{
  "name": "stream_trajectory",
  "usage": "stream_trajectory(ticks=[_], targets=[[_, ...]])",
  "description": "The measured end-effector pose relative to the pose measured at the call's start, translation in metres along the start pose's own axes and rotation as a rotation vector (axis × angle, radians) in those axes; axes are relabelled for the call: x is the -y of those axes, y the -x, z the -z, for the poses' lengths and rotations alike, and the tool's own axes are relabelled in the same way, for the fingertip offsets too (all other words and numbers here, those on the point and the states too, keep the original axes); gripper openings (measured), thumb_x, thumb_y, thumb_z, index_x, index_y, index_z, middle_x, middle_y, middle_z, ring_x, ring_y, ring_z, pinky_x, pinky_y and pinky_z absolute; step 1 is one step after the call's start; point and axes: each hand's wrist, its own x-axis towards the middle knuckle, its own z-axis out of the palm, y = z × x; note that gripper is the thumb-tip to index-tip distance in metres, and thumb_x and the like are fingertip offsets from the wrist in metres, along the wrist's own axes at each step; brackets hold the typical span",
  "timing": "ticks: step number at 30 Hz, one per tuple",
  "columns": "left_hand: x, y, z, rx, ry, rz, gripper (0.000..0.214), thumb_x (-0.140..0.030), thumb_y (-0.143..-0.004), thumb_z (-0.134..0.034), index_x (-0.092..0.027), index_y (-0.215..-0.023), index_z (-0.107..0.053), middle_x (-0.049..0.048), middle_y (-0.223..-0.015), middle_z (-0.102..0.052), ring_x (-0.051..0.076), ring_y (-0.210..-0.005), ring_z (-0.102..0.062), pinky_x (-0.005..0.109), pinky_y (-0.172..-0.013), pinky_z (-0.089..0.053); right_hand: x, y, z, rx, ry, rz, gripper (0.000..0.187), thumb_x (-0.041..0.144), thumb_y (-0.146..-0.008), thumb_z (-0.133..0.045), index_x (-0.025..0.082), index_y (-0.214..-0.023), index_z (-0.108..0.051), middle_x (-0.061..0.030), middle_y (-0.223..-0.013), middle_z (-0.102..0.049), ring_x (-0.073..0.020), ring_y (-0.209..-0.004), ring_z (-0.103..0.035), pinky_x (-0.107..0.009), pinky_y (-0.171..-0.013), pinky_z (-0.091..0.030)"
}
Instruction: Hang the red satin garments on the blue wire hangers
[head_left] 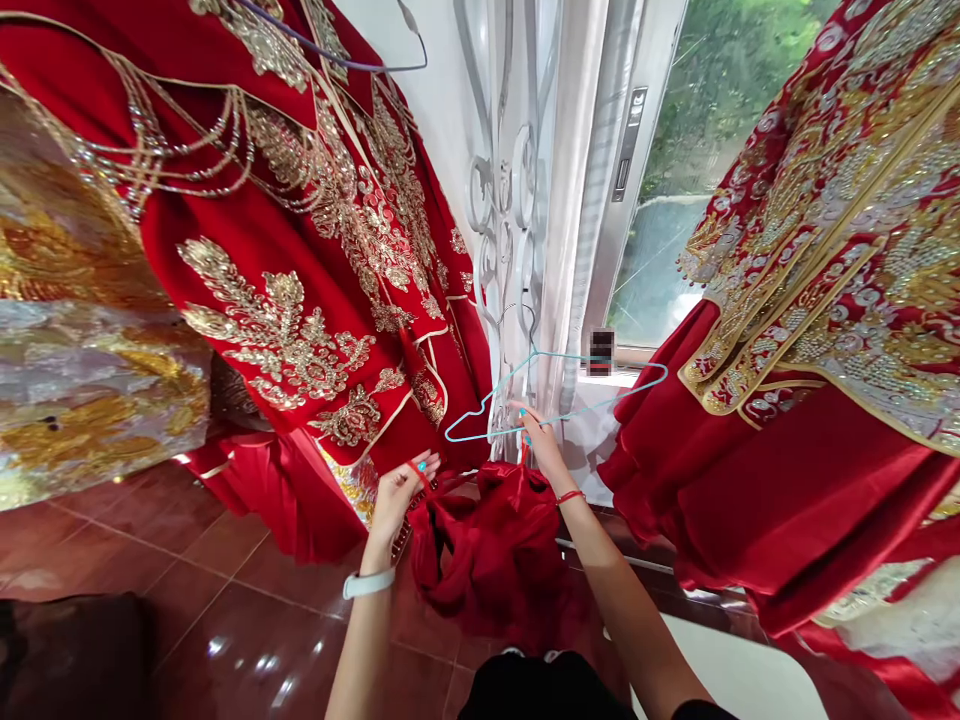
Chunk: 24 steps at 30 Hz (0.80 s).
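A dark red garment point(487, 545) with thin straps hangs between my two hands, above the tiled floor. My left hand point(401, 490), with a pale band on its wrist, is closed around one red strap at the garment's left side. On the other side, my right hand point(538, 437) pinches a second red strap at the lower bar of a light blue wire hanger point(480, 436). The hanger tilts with its hook up against the white scrolled metalwork. Whether the strap loops over the bar is hidden by my fingers.
To the left hangs a red robe point(300, 250) with gold embroidery and beaded chains. At the right are another embroidered red outfit point(817, 260) and a window point(667, 220). White scrolled metalwork point(504, 200) stands behind the hanger. A white surface point(739, 665) shows at lower right.
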Motion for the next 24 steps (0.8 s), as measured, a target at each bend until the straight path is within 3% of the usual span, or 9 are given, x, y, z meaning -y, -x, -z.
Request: stream_trajectory(ticks=[5, 10, 15, 18, 24], targets=[[-0.030, -0.026, -0.005, 0.181, -0.194, -0.110, 0.053, -0.063, -0.072, -0.077, -0.015, -0.095, -0.079, 0.0183, -0.121, -0.074, 0.033, -0.119, -0.068, 0.049, -0.113, -0.043, 0.005, 0.001, 0.003, -0.004, -0.044, -0.033, 0.047, 0.042, -0.079, -0.058, 0.023, -0.120, -0.073, 0.0013, -0.075, -0.053, -0.0105, -0.058, -0.032, -0.025, -0.051, -0.028], [-0.052, -0.047, -0.017, 0.293, -0.309, -0.176, 0.052, -0.066, -0.073, -0.073, -0.015, -0.086, -0.079, 0.0174, -0.125, -0.072, 0.034, -0.113, -0.068, 0.048, -0.108, -0.047, 0.012, 0.009, -0.003, -0.039, -0.036, -0.061, 0.047, 0.040, -0.077, -0.057, 0.022, -0.116, -0.075, 0.0017, -0.074, -0.053, -0.0097, -0.058, -0.031, -0.024, -0.050, -0.026], [-0.072, -0.062, -0.036, 0.404, -0.341, -0.229, 0.045, -0.062, -0.073, -0.075, -0.017, -0.070, -0.075, 0.0167, -0.115, -0.076, 0.034, -0.111, -0.069, 0.046, -0.104, -0.049, 0.017, 0.012, -0.008, -0.055, -0.055, -0.066, 0.046, 0.039, -0.074, -0.057, 0.022, -0.112, -0.076, 0.0028, -0.071, -0.051, -0.0091, -0.057, -0.030, -0.023, -0.049, -0.023], [-0.075, -0.069, -0.050, 0.466, -0.346, -0.241, 0.042, -0.058, -0.073, -0.076, -0.018, -0.062, -0.071, 0.0148, -0.103, -0.079, 0.034, -0.109, -0.070, 0.045, -0.100, -0.051, 0.018, 0.011, -0.008, -0.048, -0.076, -0.069, 0.046, 0.039, -0.073, -0.058, 0.022, -0.111, -0.076, 0.0038, -0.067, -0.049, -0.0091, -0.056, -0.028, -0.023, -0.048, -0.021], [-0.063, -0.085, -0.072, 0.421, -0.300, -0.304, 0.040, -0.051, -0.072, -0.075, -0.018, -0.052, -0.063, 0.0101, -0.075, -0.077, 0.028, -0.084, -0.074, 0.039, -0.081, -0.059, 0.014, 0.008, -0.006, -0.043, -0.088, -0.069, 0.039, 0.037, -0.073, -0.058, 0.023, -0.105, -0.077, 0.0025, -0.070, -0.052, -0.0089, -0.055, -0.028, -0.023, -0.047, -0.020]])
